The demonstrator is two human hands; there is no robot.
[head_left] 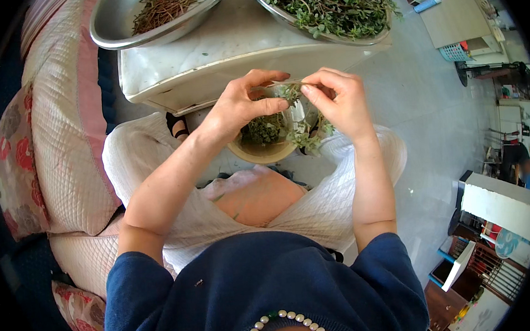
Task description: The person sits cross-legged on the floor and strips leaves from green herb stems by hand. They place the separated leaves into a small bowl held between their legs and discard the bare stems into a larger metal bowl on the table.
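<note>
On the table (232,31), stems (161,11) lie in the left basin (110,20), plants (334,6) in the right basin (284,20).

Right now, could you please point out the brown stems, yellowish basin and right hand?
Brown stems (164,12), head view: pile's middle.
Yellowish basin (263,155), head view: near wall.
Right hand (341,99), head view: hand's middle.

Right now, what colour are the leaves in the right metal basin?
The leaves are green: see the head view.
</note>
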